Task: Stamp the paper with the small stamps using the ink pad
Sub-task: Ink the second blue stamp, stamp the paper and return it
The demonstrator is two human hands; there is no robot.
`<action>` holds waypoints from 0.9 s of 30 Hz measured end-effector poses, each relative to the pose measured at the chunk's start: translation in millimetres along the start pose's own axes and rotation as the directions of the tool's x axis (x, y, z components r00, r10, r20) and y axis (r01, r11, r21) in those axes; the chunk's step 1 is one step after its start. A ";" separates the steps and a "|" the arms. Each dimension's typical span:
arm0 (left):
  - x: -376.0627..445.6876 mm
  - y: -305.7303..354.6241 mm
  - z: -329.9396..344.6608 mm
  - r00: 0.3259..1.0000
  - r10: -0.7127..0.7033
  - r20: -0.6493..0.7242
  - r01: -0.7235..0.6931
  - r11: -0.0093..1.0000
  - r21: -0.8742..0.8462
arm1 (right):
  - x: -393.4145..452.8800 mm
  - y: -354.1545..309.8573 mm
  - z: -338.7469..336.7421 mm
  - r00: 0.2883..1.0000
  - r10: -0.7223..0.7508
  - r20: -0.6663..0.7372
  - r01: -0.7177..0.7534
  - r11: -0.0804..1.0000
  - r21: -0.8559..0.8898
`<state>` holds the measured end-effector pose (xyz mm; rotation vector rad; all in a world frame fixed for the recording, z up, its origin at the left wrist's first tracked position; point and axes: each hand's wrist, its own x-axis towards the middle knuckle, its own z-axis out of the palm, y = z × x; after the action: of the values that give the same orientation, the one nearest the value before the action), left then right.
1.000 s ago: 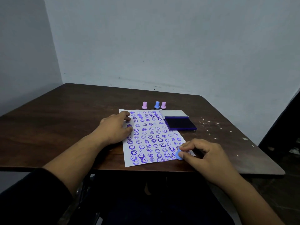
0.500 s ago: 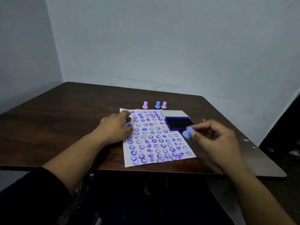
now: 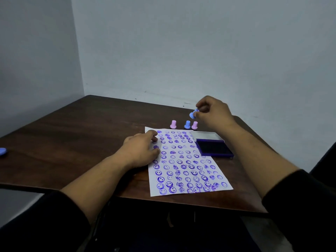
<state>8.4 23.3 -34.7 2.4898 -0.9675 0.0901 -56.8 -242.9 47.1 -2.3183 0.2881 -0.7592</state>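
Pale walls meet behind a dark wooden desk [image 3: 72, 135]. At frame centre the paper [image 3: 183, 160], covered in purple prints, is pressed flat by the left hand [image 3: 140, 151], its grip released. Right of it the ink pad [image 3: 214, 148] lies open. Above, three small stamps [image 3: 187, 124] stand upright. A blue stamp [image 3: 193, 113] is pinched, tilted, in the right hand [image 3: 212, 113], raised above them.

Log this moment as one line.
right hand: holds blue stamp above row | left hand: flat on paper | ink pad: open
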 end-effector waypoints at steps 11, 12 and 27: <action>2.6 -2.8 4.1 1.000 0.012 0.018 -0.012 1.000 0.006 | 51.8 16.7 60.6 0.968 0.046 0.246 0.049 0.929 -0.367; 2.6 -3.1 4.4 1.000 0.013 0.019 -0.013 1.000 0.007 | 54.3 17.3 64.2 0.967 0.041 0.252 0.073 0.902 -0.426; 1.7 -2.3 2.8 0.999 0.006 0.038 -0.006 1.000 0.017 | 63.6 16.7 76.7 0.946 0.076 0.314 0.149 0.758 -0.634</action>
<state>10.9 22.4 -37.7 2.5127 -0.9939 0.0536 39.8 -239.4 17.8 -3.0735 0.4074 -0.2882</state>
